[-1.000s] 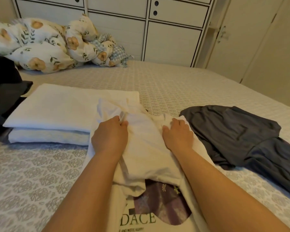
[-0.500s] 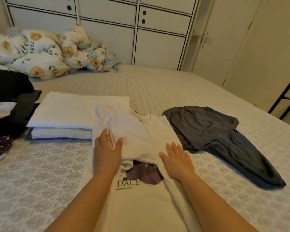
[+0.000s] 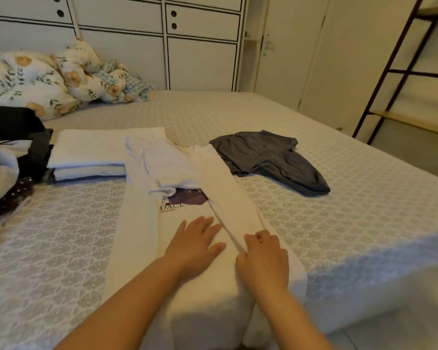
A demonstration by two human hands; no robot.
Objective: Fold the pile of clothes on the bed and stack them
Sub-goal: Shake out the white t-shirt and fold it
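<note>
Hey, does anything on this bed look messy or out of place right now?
Yes. The dark grey garment lies crumpled and unfolded to the right of the white T-shirt. A loose heap of clothes sits at the bed's left edge. The T-shirt's bottom hem hangs over the near edge of the bed.

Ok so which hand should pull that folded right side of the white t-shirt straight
Right. The right hand already pinches the folded edge of the white t-shirt, while the left hand lies flat on the shirt's middle, well placed to hold it down.
</note>
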